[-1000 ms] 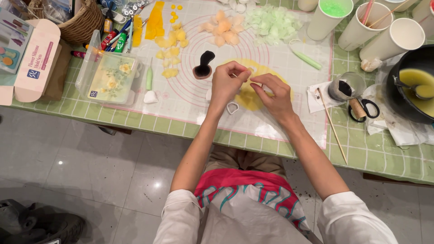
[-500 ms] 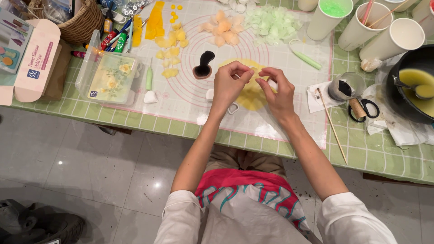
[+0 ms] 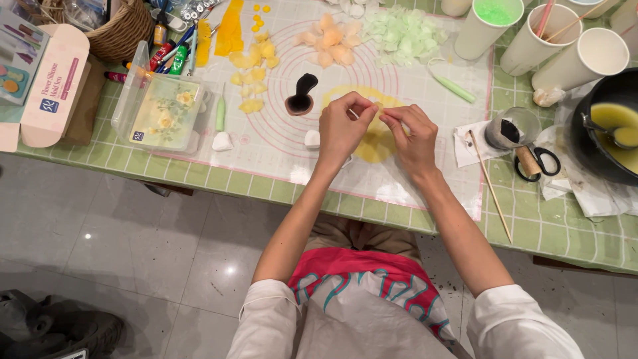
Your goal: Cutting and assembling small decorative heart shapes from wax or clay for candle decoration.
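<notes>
My left hand (image 3: pixel 344 126) and my right hand (image 3: pixel 413 136) meet over a flat yellow wax sheet (image 3: pixel 372 143) lying on the white silicone mat (image 3: pixel 279 133). Both hands pinch a small pale yellow piece (image 3: pixel 377 110) between fingertips, held just above the sheet. A dark brown spoon-shaped piece (image 3: pixel 300 94) lies left of my left hand, and a small white lump (image 3: pixel 312 138) rests near that wrist.
Yellow petals (image 3: pixel 251 80), peach petals (image 3: pixel 329 40) and pale green petals (image 3: pixel 402 33) lie at the mat's far side. A clear box (image 3: pixel 159 113) and wicker basket (image 3: pixel 123 30) stand left. Paper cups (image 3: pixel 488 26), scissors (image 3: pixel 539 163), a skewer (image 3: pixel 490 186) and a black pot (image 3: pixel 608 133) sit right.
My two hands have come closer together and moved slightly away from me over the yellow sheet, fingertips now meeting on the small piece.
</notes>
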